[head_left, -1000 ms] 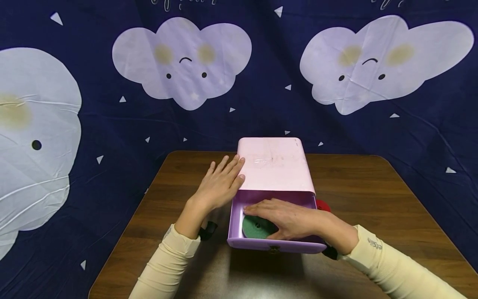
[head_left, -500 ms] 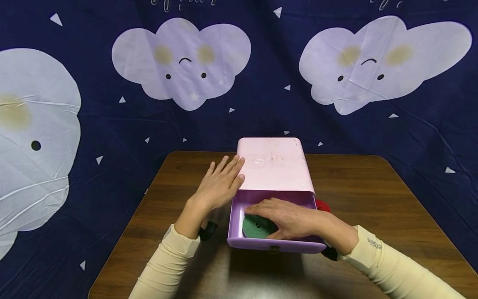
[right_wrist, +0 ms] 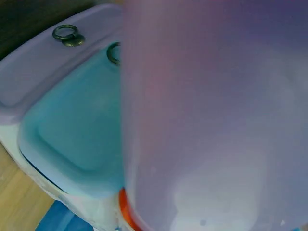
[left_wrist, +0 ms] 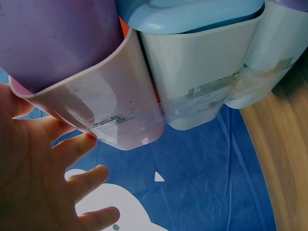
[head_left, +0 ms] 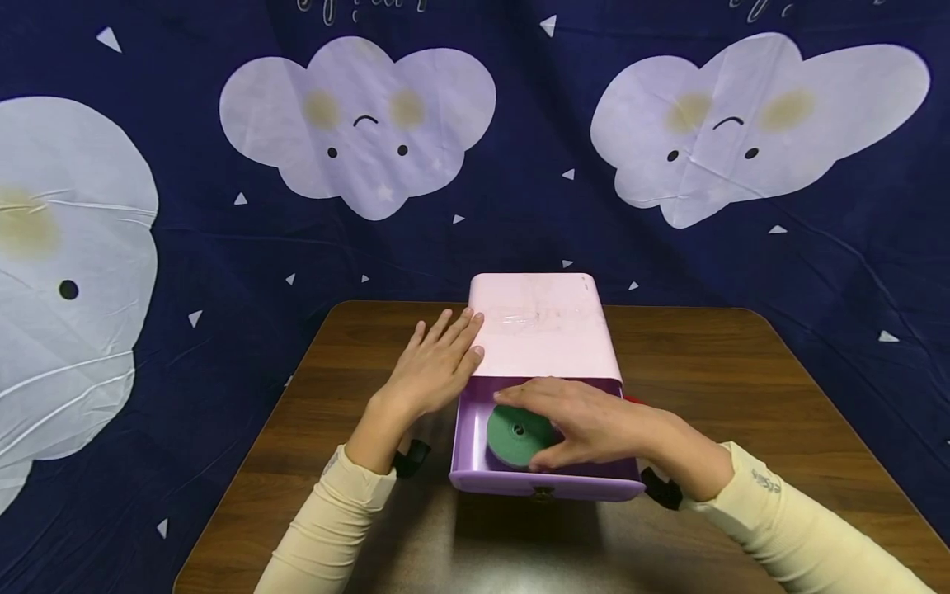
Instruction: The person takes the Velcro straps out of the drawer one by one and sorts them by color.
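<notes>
A pink drawer casing (head_left: 538,326) stands on the wooden table with its purple drawer (head_left: 505,484) pulled out towards me. My left hand (head_left: 430,363) rests with straight, spread fingers against the casing's left side; the left wrist view shows those fingers beside the pink wall. Inside the drawer, my right hand (head_left: 586,417) grips a green roll (head_left: 508,443) with a small centre hole, thumb at the near side and fingers at the far side. The hand covers the roll's right part. In the right wrist view the purple drawer wall hides the hand and the roll.
Below the pink casing are a blue drawer (left_wrist: 192,14) in a white casing and another purple drawer (right_wrist: 67,62), with ring pulls. A red thing (head_left: 636,400) peeks out right of the open drawer. The wooden table (head_left: 712,355) meets a dark blue cloud-patterned cloth (head_left: 534,239) behind.
My right hand has risen slightly and moved away from the drawer front, and the green roll has come up with it. The left hand has stayed in place.
</notes>
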The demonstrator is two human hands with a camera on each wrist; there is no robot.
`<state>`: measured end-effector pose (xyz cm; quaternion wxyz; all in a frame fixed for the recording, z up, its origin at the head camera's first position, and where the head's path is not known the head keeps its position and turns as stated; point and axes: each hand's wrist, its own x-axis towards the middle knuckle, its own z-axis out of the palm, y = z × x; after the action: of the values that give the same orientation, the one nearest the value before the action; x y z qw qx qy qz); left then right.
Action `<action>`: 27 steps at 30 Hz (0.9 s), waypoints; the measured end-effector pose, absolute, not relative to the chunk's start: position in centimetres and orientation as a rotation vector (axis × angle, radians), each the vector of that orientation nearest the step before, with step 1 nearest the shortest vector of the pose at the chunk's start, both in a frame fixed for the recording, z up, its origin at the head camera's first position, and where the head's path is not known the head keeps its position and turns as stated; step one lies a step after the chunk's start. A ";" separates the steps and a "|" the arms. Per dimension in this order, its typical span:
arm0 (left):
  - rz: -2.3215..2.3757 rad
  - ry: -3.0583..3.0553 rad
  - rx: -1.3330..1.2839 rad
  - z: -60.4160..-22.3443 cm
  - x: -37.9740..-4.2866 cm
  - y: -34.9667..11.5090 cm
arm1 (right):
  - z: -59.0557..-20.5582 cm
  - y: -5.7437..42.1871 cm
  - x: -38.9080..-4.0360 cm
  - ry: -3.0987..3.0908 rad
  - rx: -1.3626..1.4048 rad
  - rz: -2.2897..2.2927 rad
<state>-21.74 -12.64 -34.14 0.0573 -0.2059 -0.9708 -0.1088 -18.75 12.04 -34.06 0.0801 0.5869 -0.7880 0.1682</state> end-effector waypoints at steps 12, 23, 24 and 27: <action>-0.334 -2.944 -0.622 -34.2 -21.8 -12.6 | -32.2 12.7 -18.1 -2.340 1.682 0.536; -0.338 -2.930 -0.628 -34.1 -21.7 -12.7 | -30.7 14.2 -17.9 -2.346 1.608 0.573; -0.336 -2.934 -0.627 -34.1 -21.7 -12.6 | -30.6 14.3 -17.9 -2.337 1.606 0.582; -0.341 -2.942 -0.626 -34.1 -21.7 -12.6 | -30.2 14.9 -18.0 -2.305 1.608 0.614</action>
<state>-21.72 -12.63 -34.09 0.0571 -0.2063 -0.9703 -0.1125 -17.97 14.87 -30.17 0.1321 0.5540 -0.7943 0.2114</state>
